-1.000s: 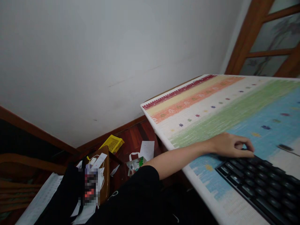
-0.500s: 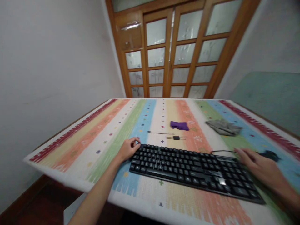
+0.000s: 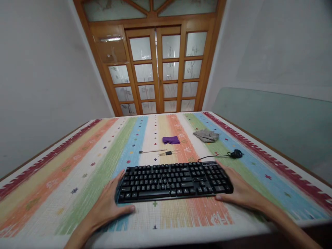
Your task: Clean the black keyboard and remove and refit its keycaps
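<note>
The left hand (image 3: pixel 107 203) has slid from the far corner to the left end of the black computer keyboard (image 3: pixel 166 180) on the bench (image 3: pixel 100 159); the right hand (image 3: pixel 240 191) brackets its right end, both grips spread, unclenched.

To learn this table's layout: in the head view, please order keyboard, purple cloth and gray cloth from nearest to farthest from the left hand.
From the left hand:
1. keyboard, its left end beside the hand
2. purple cloth, beyond the keyboard
3. gray cloth, farther right
</note>
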A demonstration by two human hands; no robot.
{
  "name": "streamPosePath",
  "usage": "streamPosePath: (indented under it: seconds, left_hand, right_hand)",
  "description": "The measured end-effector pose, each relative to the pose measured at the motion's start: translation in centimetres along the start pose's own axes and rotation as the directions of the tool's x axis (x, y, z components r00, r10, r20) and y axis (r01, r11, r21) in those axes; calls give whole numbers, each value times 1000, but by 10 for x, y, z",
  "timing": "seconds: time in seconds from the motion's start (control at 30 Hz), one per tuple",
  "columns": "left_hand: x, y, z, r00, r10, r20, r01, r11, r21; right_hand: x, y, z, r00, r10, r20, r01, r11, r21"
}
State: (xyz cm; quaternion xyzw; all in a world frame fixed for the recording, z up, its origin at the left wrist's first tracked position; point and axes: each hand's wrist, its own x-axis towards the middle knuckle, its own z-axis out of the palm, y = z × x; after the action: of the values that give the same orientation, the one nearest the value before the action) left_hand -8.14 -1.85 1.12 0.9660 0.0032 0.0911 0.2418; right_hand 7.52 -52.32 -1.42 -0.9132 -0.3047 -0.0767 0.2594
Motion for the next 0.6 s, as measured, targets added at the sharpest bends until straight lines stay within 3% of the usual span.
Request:
streamPosePath:
  seconds: [0.17, 0.3, 0.4, 0.5, 0.6]
  left_hand:
    - [18, 18, 1, 992, 117, 51, -121, 990, 77]
    - [44, 57, 11, 943, 234, 237, -271, 952, 140]
    - [68, 90, 24, 893, 293, 341, -356, 924, 140]
    - [90, 110, 35, 859, 318, 402, -395, 910, 124]
    - [101, 113, 40, 828, 349, 438, -429, 898, 96]
  right_hand:
    - [5, -15, 0, 1000, -4, 1, 4, 1000, 24]
    - [7, -16, -6, 1000, 20, 23, -21, 1000, 19]
    - [19, 9, -23, 995, 103, -10, -103, 995, 19]
    - [39, 52, -42, 951, 185, -248, -224, 965, -139]
    - [56, 95, -48, 944, 229, -237, -292, 914, -281]
